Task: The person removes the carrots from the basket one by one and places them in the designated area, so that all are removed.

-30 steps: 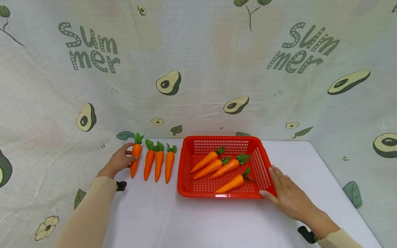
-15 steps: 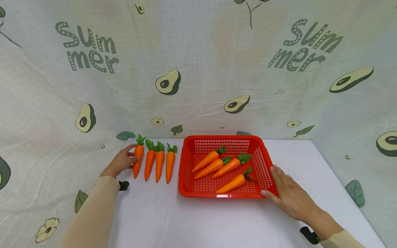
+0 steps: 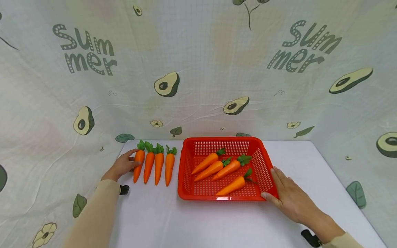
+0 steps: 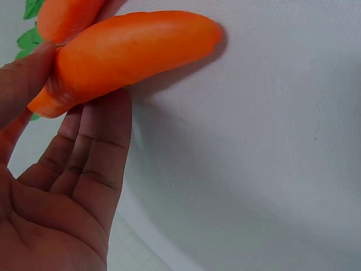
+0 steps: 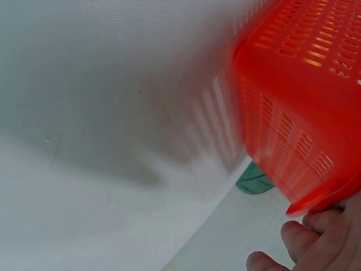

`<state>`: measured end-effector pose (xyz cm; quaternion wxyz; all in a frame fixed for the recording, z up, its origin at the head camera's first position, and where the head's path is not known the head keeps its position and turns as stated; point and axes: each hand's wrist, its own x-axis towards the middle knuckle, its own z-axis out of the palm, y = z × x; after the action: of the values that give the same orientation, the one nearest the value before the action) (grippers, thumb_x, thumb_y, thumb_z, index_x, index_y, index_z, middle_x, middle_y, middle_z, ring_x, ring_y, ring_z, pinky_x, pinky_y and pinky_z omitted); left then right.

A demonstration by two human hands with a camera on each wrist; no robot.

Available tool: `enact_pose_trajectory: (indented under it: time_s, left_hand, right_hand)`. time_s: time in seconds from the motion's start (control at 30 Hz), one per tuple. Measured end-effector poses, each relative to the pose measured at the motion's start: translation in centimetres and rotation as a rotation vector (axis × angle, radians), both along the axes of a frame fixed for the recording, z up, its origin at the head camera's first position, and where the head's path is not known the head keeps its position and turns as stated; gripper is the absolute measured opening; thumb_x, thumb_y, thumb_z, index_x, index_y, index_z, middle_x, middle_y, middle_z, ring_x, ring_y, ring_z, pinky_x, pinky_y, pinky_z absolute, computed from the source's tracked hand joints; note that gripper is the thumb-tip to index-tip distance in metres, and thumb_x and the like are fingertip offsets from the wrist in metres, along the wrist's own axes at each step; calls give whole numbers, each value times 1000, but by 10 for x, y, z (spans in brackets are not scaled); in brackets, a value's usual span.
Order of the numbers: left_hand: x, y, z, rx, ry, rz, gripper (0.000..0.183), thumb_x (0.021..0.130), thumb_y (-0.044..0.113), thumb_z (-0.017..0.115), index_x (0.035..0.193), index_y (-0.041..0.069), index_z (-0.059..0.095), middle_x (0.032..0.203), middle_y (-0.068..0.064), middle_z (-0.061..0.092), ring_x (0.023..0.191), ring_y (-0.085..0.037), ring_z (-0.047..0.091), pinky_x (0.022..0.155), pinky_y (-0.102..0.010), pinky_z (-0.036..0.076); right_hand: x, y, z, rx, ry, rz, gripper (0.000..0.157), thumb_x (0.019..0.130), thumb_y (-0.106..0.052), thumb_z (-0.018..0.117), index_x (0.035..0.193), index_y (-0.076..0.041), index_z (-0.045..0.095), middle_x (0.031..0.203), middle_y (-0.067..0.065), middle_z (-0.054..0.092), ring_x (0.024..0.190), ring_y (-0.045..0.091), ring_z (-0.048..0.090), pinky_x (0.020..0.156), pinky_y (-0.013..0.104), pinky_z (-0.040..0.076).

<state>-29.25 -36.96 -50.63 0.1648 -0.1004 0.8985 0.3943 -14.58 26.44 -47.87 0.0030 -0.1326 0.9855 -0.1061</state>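
My left hand [image 3: 124, 164] pinches the leftmost orange carrot [image 3: 139, 165] between thumb and fingers at the left of the table. Its green leaves point to the back, and its tip points toward me. In the left wrist view the thumb is on one side of this carrot [image 4: 141, 48] and the fingers on the other. Right beside it lies the neighbouring carrot [image 3: 149, 167]. My right hand [image 3: 293, 199] rests with straight fingers along the right rim of a red plastic basket [image 3: 217, 197], its thumb at the near right corner. Several carrots [image 3: 229, 168] lie inside the basket.
Two more carrots, one in the middle [image 3: 159, 167] and one at the right [image 3: 169, 168], finish the row left of the basket. Behind the white table [image 3: 192, 224] hangs a pale cloth [image 3: 198, 69] printed with avocados and lettering. The table's right edge runs beyond my right hand.
My left hand has shifted slightly right with the carrot, bringing it close against the row. My right hand stays at the basket, and the basket's contents look the same.
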Motion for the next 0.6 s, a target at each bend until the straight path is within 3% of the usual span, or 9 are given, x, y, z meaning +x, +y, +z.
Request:
enact_pose_trajectory:
  time_s: [0.17,0.6]
  left_hand:
    - [3,1,-1,-41,1,-7,79,103,24,67,168,14,23,154,-36,40,118,-40,63,109,-59,51]
    - [5,5,-1,-89,16,3,76,104,24,66,166,11,26,152,-36,41,121,-44,57,108,-58,52]
  right_hand:
    - [0,0,0,2,12,4,102,100,-64,58,164,7,21,170,29,25,152,49,32,119,68,35]
    - [1,-1,0,0,11,2,102,100,-64,59,165,6,21,170,29,25,152,49,32,119,68,34]
